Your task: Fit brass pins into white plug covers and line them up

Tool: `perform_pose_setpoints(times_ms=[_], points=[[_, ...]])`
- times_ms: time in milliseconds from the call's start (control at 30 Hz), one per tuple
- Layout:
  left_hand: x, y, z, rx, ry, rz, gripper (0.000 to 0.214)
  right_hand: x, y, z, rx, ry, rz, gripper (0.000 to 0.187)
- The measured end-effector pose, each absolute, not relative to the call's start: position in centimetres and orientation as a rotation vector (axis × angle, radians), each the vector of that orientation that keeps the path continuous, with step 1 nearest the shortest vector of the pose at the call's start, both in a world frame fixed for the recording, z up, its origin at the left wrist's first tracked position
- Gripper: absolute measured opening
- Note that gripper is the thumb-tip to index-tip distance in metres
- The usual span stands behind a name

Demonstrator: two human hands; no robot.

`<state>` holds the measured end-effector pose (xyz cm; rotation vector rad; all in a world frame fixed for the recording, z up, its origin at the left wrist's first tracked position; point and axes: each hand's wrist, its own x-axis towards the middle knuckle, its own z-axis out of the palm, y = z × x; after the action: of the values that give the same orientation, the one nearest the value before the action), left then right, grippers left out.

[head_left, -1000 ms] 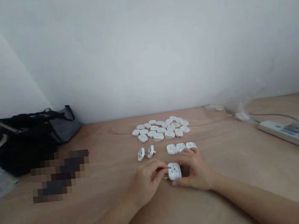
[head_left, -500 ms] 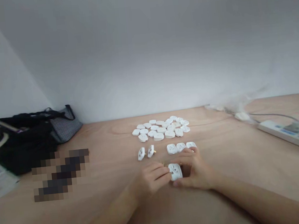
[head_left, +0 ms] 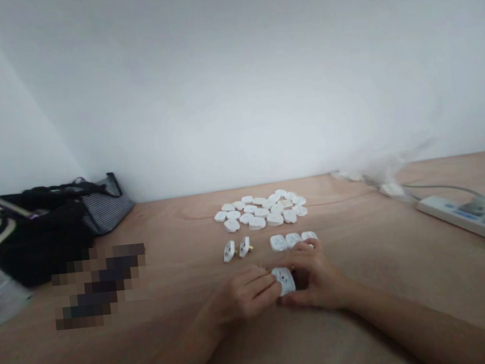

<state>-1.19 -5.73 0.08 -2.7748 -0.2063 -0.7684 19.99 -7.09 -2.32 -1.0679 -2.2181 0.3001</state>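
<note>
- Socket of white rounded plastic [head_left: 283,281], between both hands, near the table's front edge
- left hand [head_left: 247,296]: fingers pressed together against its edge
- right hand [head_left: 315,275]: thumb and fingers pinching it
- 12 o'clock: heap of white plastic pieces [head_left: 260,212]

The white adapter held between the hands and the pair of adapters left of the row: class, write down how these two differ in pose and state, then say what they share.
The held adapter is gripped between the left hand and right hand, while the pair of adapters rests untouched on the wooden tabletop. The held adapter shows its socket face and holes; the pair lie turned, with a gold pin showing. Both are white and rounded.
</note>
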Motion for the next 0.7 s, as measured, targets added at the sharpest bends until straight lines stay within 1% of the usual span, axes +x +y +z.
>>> perform_pose_setpoints(times_ms=[100,267,400,500,600,700], points=[[-1.0,-5.9,0.0,-2.8,-0.247,-0.836,0.026,19.9,-7.2,-2.2,-1.04,-2.217,0.313,0.046],[-1.4,-5.7,-0.4,-2.829,-0.345,-0.951,0.023,20.0,-7.2,-2.1,-1.041,-2.195,0.339,0.045],[-2.4,-5.1,-0.5,-2.835,-0.773,-1.109,0.022,20.6,-6.6,-2.7,-1.119,-2.14,0.271,0.044],[-2.8,-4.8,-0.5,-2.998,-1.002,-0.998,0.013,20.9,-6.3,-3.1,-1.156,-2.106,0.232,0.045],[-2.5,-4.9,-0.8,-3.17,-1.032,-0.835,0.007,21.0,-6.3,-3.2,-1.136,-2.125,0.237,0.043],[-1.9,-5.0,-1.2,-3.211,-1.085,-0.78,0.007,20.9,-6.5,-3.0,-1.116,-2.13,0.238,0.043]])
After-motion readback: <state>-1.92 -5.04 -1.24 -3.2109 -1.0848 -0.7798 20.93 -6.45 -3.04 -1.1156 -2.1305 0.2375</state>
